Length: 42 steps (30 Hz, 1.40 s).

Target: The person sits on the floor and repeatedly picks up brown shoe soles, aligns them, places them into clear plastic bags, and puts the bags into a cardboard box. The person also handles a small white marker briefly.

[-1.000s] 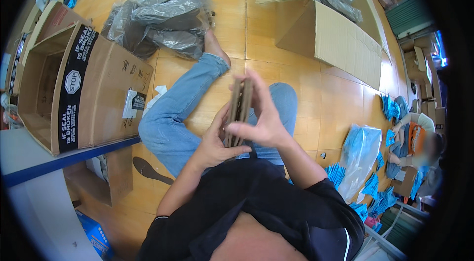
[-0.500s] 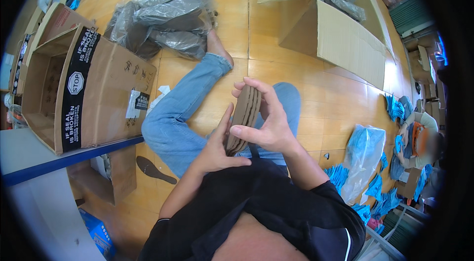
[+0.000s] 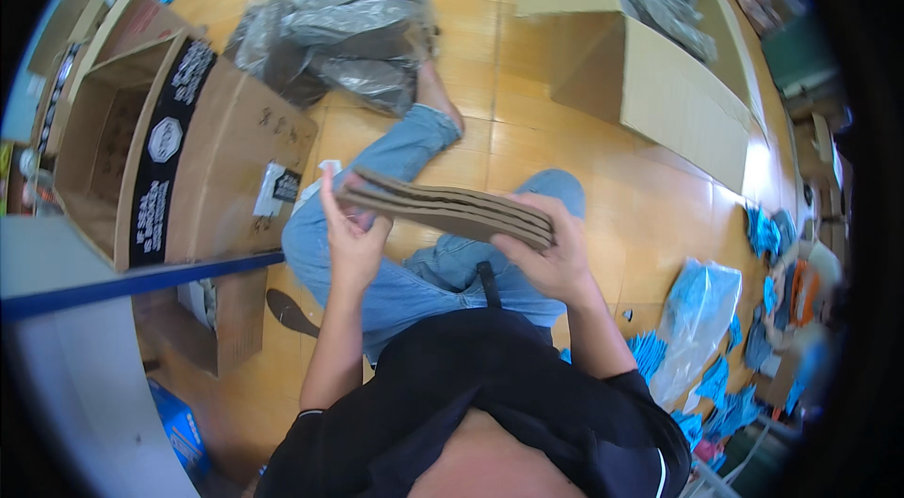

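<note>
A stack of several brown shoe insoles (image 3: pixel 443 212) is held lengthwise in front of my body, above my lap, its layered edges facing me. At its left end is my left hand (image 3: pixel 356 249), with the end between thumb and fingers and one finger pointing up. My right hand (image 3: pixel 557 258) grips the right end, thumb on the near side and fingers wrapped behind. A single dark insole (image 3: pixel 290 313) lies on the floor to the left of my leg. Beyond my foot sit clear plastic bags (image 3: pixel 348 27) packed with similar grey-brown pieces.
An open cardboard box (image 3: pixel 231 164) with black tape stands at left by a blue-edged white surface (image 3: pixel 85 263). Another open carton (image 3: pixel 678 103) holds bagged pieces at far right. Blue pieces (image 3: pixel 648 355) and a plastic bag (image 3: pixel 697 319) lie right, near another person (image 3: pixel 815 277).
The insole stack has turned from nearly upright to nearly level across my lap. My hands have moved apart to its two ends, left hand leftward and right hand slightly rightward.
</note>
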Available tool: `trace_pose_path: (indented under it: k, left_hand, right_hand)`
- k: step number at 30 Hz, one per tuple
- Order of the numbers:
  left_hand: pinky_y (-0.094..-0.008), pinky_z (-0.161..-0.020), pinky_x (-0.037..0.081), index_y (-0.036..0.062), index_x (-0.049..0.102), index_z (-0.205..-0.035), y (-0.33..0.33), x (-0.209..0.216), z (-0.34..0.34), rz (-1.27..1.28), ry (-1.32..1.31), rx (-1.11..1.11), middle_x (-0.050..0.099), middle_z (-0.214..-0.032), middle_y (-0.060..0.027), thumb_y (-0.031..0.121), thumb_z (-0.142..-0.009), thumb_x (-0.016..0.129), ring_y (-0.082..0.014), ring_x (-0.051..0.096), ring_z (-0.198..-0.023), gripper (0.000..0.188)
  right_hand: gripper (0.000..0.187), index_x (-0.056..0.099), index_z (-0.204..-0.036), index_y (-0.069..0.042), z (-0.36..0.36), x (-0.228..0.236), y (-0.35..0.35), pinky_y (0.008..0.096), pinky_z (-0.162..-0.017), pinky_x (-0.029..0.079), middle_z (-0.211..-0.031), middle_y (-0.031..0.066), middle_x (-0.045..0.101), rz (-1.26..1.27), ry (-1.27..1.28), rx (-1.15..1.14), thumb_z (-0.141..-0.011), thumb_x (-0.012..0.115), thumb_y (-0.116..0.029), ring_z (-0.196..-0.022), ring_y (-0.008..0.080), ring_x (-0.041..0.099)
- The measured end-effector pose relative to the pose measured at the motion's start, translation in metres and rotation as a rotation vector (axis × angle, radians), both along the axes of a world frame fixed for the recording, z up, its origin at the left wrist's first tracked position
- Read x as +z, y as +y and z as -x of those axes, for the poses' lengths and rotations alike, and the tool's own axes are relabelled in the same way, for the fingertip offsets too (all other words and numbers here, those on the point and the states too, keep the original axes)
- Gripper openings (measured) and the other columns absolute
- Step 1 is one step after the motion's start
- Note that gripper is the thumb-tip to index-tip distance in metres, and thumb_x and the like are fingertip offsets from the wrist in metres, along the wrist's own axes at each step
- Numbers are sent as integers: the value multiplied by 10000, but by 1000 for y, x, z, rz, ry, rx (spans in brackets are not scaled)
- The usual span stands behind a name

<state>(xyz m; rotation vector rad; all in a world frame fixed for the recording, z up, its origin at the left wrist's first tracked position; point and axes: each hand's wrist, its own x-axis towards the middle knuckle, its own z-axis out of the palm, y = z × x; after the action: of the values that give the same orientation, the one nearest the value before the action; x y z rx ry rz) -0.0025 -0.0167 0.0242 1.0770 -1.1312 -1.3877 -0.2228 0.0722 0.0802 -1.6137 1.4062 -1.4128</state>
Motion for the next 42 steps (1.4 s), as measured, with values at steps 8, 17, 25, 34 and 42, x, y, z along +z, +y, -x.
trace_pose_path:
  k: [8,17,25,34,42]
  left_hand:
    - [-401,-995,476,45,399,-1319,-8,36,2,-296,332,-23,551,-1272,-184,133,-939,588,-266,542,-1207,434]
    - [-369,-967,487,-13,466,-1228,-46,133,-43,1164,-478,274,600,-1221,-215,13,-781,756,-272,608,-1128,534]
    - [-427,-999,432,55,476,-1303,-118,236,-145,922,-1187,887,559,-1279,-196,219,-800,762,-362,532,-1190,601]
    - [-385,-1048,375,31,572,-1245,-126,181,-84,894,-892,426,526,-1328,-194,214,-786,763,-321,502,-1243,530]
    - [-355,-924,460,15,545,-1255,-223,-15,-11,122,-452,-10,593,-1205,-161,269,-840,731,-252,567,-1103,521]
  right_hand:
    - [481,504,-1168,-13,-6,-38,8,363,-889,522,-1182,199,640,-46,26,68,-766,768,-20,-1090,304,642]
    - [609,460,-1336,19,-22,-46,9,378,-924,492,-1192,212,608,-250,119,55,-809,743,-92,-1079,303,621]
    - [477,518,-1274,35,-20,-56,2,355,-879,515,-1101,203,648,-316,79,-13,-842,698,-62,-1010,271,651]
    - [390,562,-1223,36,29,-86,0,300,-727,519,-1034,173,666,-349,87,-306,-873,671,-95,-835,194,645]
    - [247,640,-1085,21,79,-163,-15,293,-607,471,-810,104,651,-400,323,-737,-897,637,-138,-661,166,578]
